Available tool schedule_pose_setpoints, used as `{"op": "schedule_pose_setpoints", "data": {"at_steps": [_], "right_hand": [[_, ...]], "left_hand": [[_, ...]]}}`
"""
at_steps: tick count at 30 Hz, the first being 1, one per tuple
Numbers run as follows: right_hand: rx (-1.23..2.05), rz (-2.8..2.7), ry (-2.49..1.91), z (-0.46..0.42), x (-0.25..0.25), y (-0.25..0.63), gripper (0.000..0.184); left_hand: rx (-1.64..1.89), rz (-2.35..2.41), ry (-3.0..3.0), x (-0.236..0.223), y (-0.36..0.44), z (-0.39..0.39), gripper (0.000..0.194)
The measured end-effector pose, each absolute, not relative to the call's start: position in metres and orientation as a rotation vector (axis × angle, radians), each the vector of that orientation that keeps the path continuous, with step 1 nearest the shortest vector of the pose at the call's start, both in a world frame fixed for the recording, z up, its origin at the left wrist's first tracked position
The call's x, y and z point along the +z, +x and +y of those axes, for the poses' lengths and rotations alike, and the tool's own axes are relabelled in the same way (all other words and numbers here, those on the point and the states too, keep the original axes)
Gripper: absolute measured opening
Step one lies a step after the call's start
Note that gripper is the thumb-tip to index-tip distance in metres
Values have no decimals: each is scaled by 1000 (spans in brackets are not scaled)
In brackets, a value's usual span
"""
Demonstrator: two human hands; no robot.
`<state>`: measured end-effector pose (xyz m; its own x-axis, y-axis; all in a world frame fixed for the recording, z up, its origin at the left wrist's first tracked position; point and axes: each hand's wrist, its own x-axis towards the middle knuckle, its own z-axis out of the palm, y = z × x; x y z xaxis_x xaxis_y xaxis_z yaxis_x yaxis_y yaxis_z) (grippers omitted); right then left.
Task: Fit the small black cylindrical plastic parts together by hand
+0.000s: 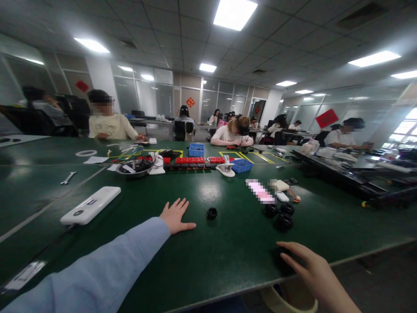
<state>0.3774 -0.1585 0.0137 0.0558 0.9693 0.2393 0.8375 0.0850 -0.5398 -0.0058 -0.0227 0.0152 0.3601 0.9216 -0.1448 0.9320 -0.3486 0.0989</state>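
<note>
My left hand (176,216) lies flat on the green table with its fingers spread, holding nothing. Just to its right, apart from it, sits a small black round part (212,213) with a hollow middle. My right hand (308,265) is curved low over the table's front edge, thumb and forefinger bent around a dark, blurred shape (282,262) that I cannot make out clearly. Beyond that hand, several black ring-shaped parts (285,221) stand grouped together. Behind them lie a white rounded case (282,196) and a blurred-out pink item (260,191).
A white device (91,205) with a cable and a wrench (69,178) lie left. Farther back are a bowl of cables (134,168), red blocks (190,160) and blue trays (196,150). Black rails (339,174) fill the right. A bin (293,300) stands below the edge. People sit opposite.
</note>
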Motion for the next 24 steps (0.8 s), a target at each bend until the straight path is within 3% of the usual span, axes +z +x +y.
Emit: {"op": "schedule_pose_setpoints", "data": {"at_steps": [8,15,20,24], "right_hand": [[87,-1572,-2050,-131,15,471,48],[145,-1350,-2048,-90,9,476,65],[182,-1285,-1923,-83,-6,477,60],[200,-1271,-1906,-79,-11,480,58]], "left_hand": [[-90,1698,2464,15,-5,-23,95],[-108,1705,2452,15,-5,-22,100],[-18,1681,2460,12,-8,-22,99],[285,1535,2532,17,-2,-25,80]]}}
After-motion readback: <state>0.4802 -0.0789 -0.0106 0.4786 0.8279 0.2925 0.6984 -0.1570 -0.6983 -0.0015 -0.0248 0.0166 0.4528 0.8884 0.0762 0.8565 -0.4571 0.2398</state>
